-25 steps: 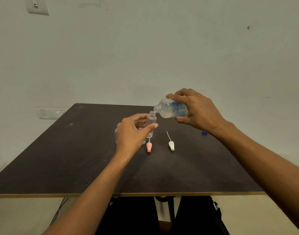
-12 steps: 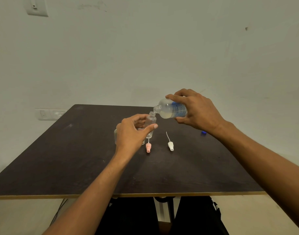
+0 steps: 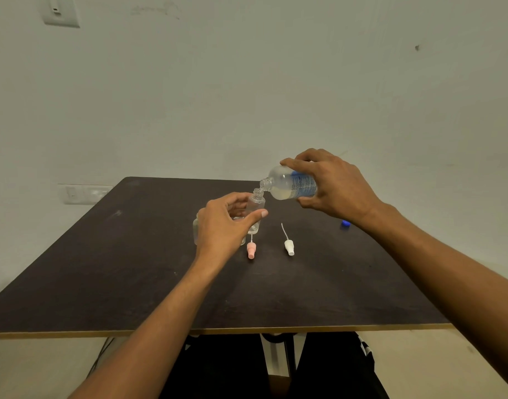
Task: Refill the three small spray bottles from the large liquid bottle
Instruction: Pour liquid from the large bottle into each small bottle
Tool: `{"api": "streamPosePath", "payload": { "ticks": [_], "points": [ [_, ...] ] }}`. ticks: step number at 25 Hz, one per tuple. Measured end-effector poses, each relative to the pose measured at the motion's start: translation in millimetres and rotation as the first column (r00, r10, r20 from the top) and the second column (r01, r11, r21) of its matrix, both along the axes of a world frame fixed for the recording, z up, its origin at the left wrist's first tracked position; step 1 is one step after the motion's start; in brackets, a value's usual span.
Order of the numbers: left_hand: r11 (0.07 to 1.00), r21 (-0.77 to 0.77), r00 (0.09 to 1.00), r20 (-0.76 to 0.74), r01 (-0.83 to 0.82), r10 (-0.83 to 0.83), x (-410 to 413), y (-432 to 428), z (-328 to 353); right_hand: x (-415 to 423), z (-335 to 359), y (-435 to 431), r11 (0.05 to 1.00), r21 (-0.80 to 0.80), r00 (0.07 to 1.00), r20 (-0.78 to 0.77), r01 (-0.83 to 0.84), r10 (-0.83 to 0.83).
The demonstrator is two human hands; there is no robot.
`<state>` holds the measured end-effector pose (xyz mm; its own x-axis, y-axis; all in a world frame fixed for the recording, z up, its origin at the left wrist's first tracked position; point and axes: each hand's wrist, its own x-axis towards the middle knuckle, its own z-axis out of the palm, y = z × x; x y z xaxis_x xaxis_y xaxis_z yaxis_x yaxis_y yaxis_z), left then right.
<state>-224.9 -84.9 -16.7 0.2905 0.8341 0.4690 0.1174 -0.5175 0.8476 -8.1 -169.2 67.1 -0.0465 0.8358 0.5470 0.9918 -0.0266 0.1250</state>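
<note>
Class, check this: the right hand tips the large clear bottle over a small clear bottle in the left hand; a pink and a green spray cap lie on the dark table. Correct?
No: in the head view the cap beside the pink spray cap is a white spray cap, not green. The rest holds.

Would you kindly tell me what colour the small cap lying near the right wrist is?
Blue; the cap shows best in the head view.

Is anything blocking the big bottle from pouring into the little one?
Nothing visible. The large clear blue-labelled bottle has its open mouth just above the small clear spray bottle, whose neck is uncapped. The pink spray top and white spray top lie aside.
</note>
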Motion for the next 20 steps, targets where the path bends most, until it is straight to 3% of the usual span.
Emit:
{"api": "streamPosePath", "payload": {
  "ticks": [20],
  "points": [
    [1.000, -0.017, 1.000, -0.005, 0.001, -0.001, 4.0, 1.3, -1.3, 2.9, -3.3, 2.0, 1.000, 0.005, 1.000, 0.007, 0.020, -0.020]
  ]
}}
